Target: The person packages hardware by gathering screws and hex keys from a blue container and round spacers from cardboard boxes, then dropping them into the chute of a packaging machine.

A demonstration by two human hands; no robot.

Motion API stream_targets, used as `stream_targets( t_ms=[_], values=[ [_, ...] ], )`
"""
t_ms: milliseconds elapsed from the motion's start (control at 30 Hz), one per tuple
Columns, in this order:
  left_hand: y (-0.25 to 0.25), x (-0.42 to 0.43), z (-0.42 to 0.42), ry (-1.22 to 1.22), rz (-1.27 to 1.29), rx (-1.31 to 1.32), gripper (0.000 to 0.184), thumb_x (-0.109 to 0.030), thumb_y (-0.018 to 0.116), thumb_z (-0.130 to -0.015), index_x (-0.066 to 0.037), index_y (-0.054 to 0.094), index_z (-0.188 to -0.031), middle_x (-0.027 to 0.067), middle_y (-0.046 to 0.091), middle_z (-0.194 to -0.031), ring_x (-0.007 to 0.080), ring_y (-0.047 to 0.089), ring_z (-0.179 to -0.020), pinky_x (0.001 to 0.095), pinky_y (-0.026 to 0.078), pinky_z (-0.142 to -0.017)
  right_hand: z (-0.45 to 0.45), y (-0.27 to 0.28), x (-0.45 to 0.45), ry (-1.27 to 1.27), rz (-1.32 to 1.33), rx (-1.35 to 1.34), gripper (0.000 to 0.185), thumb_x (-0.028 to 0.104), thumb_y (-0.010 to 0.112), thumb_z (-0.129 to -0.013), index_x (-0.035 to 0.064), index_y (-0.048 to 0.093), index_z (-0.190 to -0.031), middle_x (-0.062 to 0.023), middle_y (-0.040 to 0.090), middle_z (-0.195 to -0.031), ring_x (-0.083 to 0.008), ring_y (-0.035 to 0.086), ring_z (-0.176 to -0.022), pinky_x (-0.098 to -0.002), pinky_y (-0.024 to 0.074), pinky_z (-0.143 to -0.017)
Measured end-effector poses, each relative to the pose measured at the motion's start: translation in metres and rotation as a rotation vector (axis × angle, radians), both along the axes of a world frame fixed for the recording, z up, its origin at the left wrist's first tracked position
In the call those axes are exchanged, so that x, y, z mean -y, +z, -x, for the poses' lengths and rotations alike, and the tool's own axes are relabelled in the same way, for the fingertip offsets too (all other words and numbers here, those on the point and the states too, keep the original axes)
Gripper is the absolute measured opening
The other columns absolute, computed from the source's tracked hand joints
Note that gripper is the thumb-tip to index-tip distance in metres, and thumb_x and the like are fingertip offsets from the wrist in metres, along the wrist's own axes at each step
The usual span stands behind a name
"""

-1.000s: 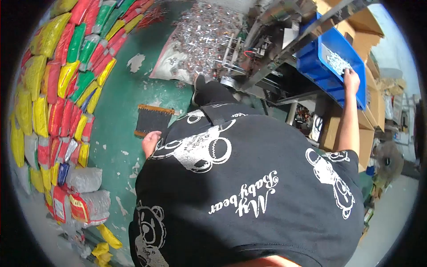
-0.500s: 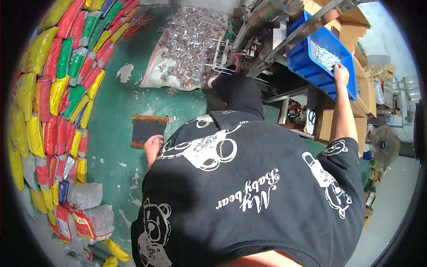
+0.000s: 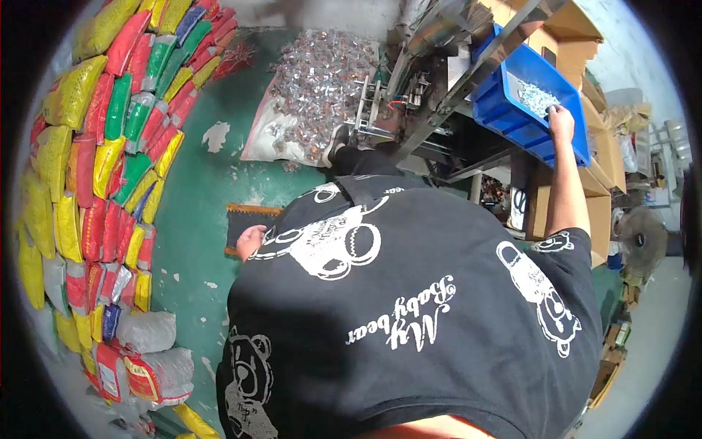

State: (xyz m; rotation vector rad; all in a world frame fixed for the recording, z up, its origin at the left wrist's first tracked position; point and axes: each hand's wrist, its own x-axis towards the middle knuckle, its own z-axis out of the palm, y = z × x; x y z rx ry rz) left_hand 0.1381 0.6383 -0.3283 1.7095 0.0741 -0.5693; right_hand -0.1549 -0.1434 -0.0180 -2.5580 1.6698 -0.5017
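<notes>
At the blue bin [image 3: 504, 110], propped at a slant beside a metal rail [image 3: 459, 99], the person's right hand [image 3: 561, 123] reaches over the near rim, fingertips bent down to a heap of small pale pieces [image 3: 536, 97]. The heap lies on the bin's floor. From where I stand I can't tell whether those fingers have closed on a piece or only rest among them; the back of the hand hides it.

The pieces look light and loose, likely to slide over one another, so I'd judge a pinch with thumb and forefinger from the top of the heap the easiest hold. Whether they are brittle I can't make out. The bin looks like stiff, smooth plastic, best gripped by its thick rim; its tilt could let the pieces slip towards one side.

Down to the left, the left hand [image 3: 251, 241] has its fingers loosely curled, in front of a dark panel with orange-brown edges [image 3: 238, 224], low over the green floor [image 3: 190, 252]. Touching or apart, I can't say, nor whether anything is in that hand. Beyond, shiny little packets [image 3: 322, 80] cover a pale sheet [image 3: 267, 135], and colourful stacked bags [image 3: 95, 161] line the far left.
</notes>
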Motion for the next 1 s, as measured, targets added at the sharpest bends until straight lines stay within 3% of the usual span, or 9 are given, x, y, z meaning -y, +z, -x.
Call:
stream_targets(
  t_ms=[67,100,233,400,533,667,767,800,1000],
  values=[
    [-0.060,-0.021,-0.018,-0.029,-0.115,0.172,0.022,-0.015,0.054,-0.095,-0.002,0.072,-0.095,0.0031,0.068,-0.077,0.0096,0.062,-0.069,0.0251,0.050,-0.065,0.000,-0.002,-0.001,-0.004,0.037,-0.012,0.036,0.035,0.053,-0.088,0.0104,0.072,-0.106,-0.0174,0.070,-0.100,-0.0333,0.066,-0.099,-0.0419,0.0495,-0.087],
    [-0.075,-0.038,-0.026,-0.059,0.135,0.006,0.022,-0.014,0.055,-0.093,-0.003,0.073,-0.091,0.0041,0.069,-0.079,0.0095,0.063,-0.074,0.0252,0.051,-0.070,-0.001,-0.002,-0.001,-0.003,0.075,-0.036,0.036,0.034,0.053,-0.088,0.0102,0.072,-0.106,-0.0173,0.070,-0.100,-0.0336,0.066,-0.099,-0.0423,0.0495,-0.088],
    [-0.056,-0.066,-0.043,-0.044,0.008,0.140,0.022,-0.014,0.055,-0.092,-0.002,0.073,-0.091,0.0038,0.069,-0.079,0.0095,0.063,-0.073,0.0248,0.051,-0.069,0.001,-0.003,0.002,0.012,-0.008,-0.041,0.040,0.036,0.050,-0.085,0.0065,0.072,-0.101,-0.0230,0.067,-0.108,-0.0393,0.063,-0.104,-0.0466,0.0483,-0.092],
    [-0.010,-0.079,-0.068,-0.117,-0.221,0.254,0.022,-0.015,0.055,-0.091,-0.002,0.073,-0.090,0.0034,0.069,-0.079,0.0094,0.062,-0.072,0.0241,0.050,-0.067,0.006,-0.012,0.026,0.023,-0.094,-0.151,0.040,0.036,0.052,-0.083,0.0082,0.072,-0.103,-0.0208,0.067,-0.111,-0.0364,0.063,-0.108,-0.0451,0.0484,-0.092],
    [0.106,0.056,-0.085,-0.075,-0.350,0.311,0.024,-0.019,0.057,-0.089,-0.002,0.073,-0.091,0.0012,0.066,-0.073,0.0085,0.055,-0.062,0.0243,0.042,-0.056,0.004,0.000,0.004,-0.004,-0.138,-0.163,0.039,0.035,0.053,-0.082,0.0101,0.071,-0.106,-0.0201,0.066,-0.113,-0.0363,0.062,-0.109,-0.0454,0.0475,-0.094],
    [0.138,0.154,-0.065,-0.293,-0.226,0.290,0.022,-0.013,0.054,-0.090,-0.008,0.074,-0.095,-0.0026,0.064,-0.073,0.0045,0.047,-0.057,0.0217,0.035,-0.050,-0.003,0.004,-0.019,-0.168,-0.037,-0.014,0.037,0.035,0.053,-0.084,0.0111,0.071,-0.107,-0.0208,0.066,-0.112,-0.0370,0.062,-0.108,-0.0460,0.0474,-0.094],
    [0.117,0.184,-0.031,-0.436,-0.158,0.320,0.024,-0.011,0.053,-0.086,-0.010,0.075,-0.096,0.0000,0.067,-0.074,0.0048,0.047,-0.056,0.0246,0.037,-0.050,-0.003,0.005,-0.013,-0.179,-0.028,-0.050,0.038,0.037,0.053,-0.086,0.0115,0.070,-0.109,-0.0207,0.067,-0.111,-0.0372,0.062,-0.108,-0.0465,0.0474,-0.094],
    [0.123,0.190,-0.016,-0.452,-0.236,0.222,0.024,-0.009,0.051,-0.085,-0.004,0.073,-0.093,0.0044,0.068,-0.073,0.0104,0.060,-0.064,0.0260,0.046,-0.060,-0.003,0.004,-0.013,-0.160,-0.052,-0.061,0.039,0.037,0.052,-0.086,0.0113,0.069,-0.109,-0.0207,0.067,-0.111,-0.0373,0.062,-0.108,-0.0466,0.0475,-0.094],
    [0.065,0.148,0.015,-0.612,-0.311,0.114,0.024,-0.011,0.052,-0.086,-0.003,0.073,-0.096,0.0081,0.071,-0.079,0.0120,0.065,-0.072,0.0269,0.049,-0.067,-0.005,0.009,-0.005,-0.158,-0.171,-0.176,0.040,0.037,0.052,-0.085,0.0092,0.071,-0.106,-0.0212,0.067,-0.110,-0.0378,0.062,-0.107,-0.0469,0.0473,-0.093]
  ],
)
